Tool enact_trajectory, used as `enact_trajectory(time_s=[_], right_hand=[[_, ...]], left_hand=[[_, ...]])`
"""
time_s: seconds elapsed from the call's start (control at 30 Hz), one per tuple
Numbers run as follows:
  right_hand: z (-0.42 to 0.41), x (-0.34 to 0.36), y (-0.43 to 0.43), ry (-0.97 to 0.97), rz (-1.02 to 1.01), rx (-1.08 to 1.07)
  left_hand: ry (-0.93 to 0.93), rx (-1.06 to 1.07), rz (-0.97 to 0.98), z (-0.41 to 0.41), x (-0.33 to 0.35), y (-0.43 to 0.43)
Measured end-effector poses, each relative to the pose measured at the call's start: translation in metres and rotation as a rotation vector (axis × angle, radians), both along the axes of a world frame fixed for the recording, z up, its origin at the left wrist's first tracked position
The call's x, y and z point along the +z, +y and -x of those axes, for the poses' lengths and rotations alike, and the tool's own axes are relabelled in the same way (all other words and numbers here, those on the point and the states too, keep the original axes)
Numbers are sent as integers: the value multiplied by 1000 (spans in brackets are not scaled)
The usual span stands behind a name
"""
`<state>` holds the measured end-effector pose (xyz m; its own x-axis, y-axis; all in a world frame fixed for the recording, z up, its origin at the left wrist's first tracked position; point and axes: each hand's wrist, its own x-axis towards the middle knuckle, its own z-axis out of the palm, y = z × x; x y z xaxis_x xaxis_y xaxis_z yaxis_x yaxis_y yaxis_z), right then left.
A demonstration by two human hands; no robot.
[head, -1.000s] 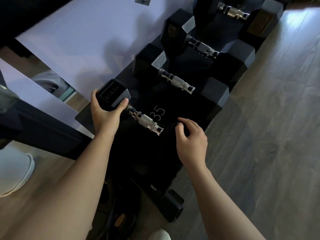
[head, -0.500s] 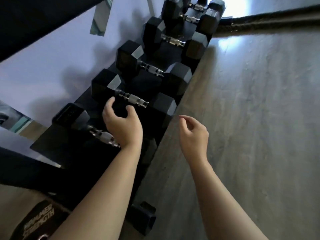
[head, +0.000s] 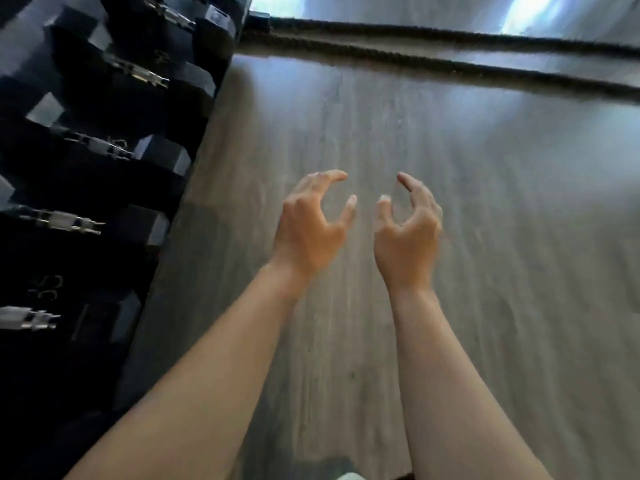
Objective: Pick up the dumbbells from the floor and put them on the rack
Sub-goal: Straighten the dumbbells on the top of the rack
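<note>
Fingers (head: 341, 176) of both hands curled open, empty, dumbbells (head: 60, 220) racked, handles crosswise.

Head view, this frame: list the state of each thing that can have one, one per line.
Left hand: empty, fingers curled open, held over bare floor.
Right hand: empty, fingers curled open, beside the left.
Dumbbells: resting in a row on the rack, untouched.
Rack: loaded, standing at the left.
Ropes: lying stretched along the floor.

Dumbbells (head: 86, 147) on rack (head: 104, 341) left; ropes (head: 450, 53) ahead.
</note>
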<state>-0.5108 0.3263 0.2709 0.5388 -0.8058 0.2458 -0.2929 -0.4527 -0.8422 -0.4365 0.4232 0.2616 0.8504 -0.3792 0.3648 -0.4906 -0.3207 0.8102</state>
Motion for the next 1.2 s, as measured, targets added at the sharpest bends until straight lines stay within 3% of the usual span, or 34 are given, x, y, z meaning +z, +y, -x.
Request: enact_trajectory(time_s=[0.13, 0.33, 0.47, 0.6, 0.77, 1.2], right_hand=[[28, 117, -38, 84, 98, 40], [28, 335, -80, 113, 251, 178], [9, 474, -112, 71, 322, 213], [-37, 570, -143, -49, 379, 243], [-135, 612, -150, -188, 346, 348], [-449, 625, -143, -199, 190, 654]], left_hand=[[30, -69, -145, 24, 108, -16], [-90, -66, -320, 20, 345, -28], [-187, -22, -323, -7, 485, -34], [-250, 62, -245, -56, 582, -35], [-304, 235, -165, -137, 623, -9], [-161, 693, -88, -392, 608, 17]])
